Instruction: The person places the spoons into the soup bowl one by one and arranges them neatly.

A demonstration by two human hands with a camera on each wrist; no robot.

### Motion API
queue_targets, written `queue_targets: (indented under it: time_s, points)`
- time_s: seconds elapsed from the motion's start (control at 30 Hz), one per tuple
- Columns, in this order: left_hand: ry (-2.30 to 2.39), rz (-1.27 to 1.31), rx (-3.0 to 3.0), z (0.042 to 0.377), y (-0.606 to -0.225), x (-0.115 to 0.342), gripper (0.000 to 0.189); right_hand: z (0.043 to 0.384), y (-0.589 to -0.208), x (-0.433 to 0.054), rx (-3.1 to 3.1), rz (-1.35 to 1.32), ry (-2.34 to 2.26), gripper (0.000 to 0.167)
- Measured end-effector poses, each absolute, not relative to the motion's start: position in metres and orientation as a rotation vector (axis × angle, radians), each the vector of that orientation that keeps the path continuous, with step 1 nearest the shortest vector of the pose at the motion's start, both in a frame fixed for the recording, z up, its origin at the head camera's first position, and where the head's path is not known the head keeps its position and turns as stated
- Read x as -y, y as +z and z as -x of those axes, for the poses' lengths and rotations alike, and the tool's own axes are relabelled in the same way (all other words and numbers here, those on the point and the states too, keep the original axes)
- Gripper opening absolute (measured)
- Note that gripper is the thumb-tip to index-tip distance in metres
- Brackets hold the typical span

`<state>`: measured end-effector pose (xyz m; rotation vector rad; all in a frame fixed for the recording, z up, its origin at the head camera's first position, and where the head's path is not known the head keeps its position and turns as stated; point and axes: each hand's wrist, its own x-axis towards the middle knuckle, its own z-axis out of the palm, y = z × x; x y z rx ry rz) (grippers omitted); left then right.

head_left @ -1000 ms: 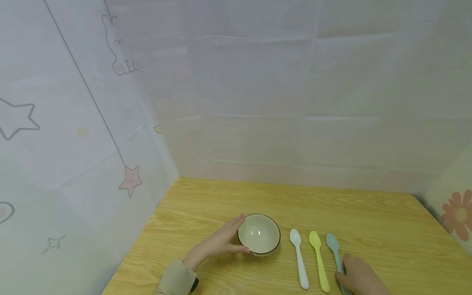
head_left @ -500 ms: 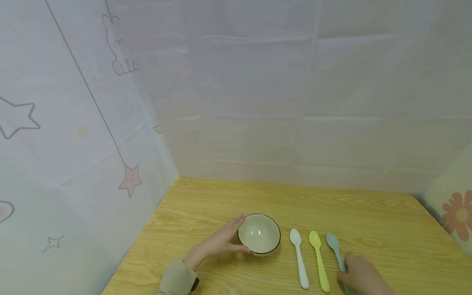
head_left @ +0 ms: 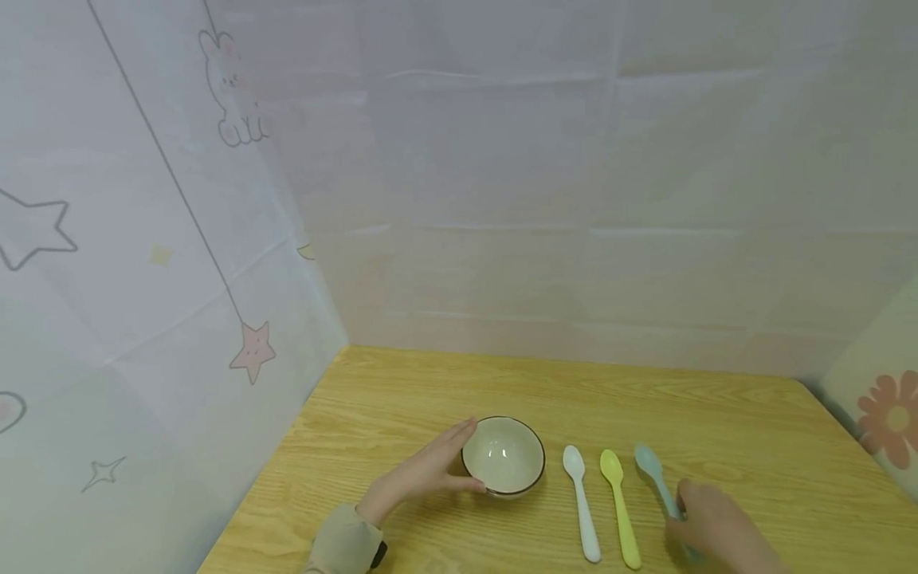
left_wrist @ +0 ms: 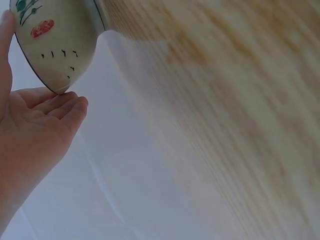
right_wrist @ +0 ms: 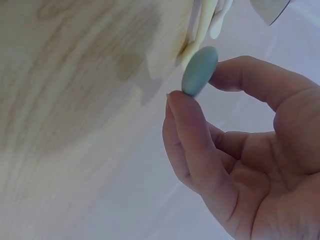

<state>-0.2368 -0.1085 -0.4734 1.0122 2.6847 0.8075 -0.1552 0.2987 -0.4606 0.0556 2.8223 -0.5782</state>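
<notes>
A cream bowl with a dark rim stands upright on the table. My left hand holds its left side, thumb at the near rim and fingers at the far side. In the left wrist view the bowl's outer wall shows painted flowers. My right hand pinches the handle of a blue-green spoon between thumb and fingers. The right wrist view shows the spoon's handle end between the fingertips, apart from the tabletop. To its left lie a yellow spoon and a white spoon.
The wooden table runs back to a pale hanging sheet. Another sheet with printed stars and a rabbit hangs along the left side. A printed flower is on the right-hand sheet.
My right hand has shifted slightly right and away from me, and the blue-green spoon has tilted and risen with it. My left hand, the bowl and the other two spoons have stayed put.
</notes>
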Motion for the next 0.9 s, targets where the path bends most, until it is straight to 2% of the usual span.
queue_targets:
  time_s: [0.9]
  points:
    - [0.816,-0.988,-2.679,0.238,-0.475,0.108,0.101,0.167,-0.425,-0.289,-2.943,0.073,-0.48,0.021]
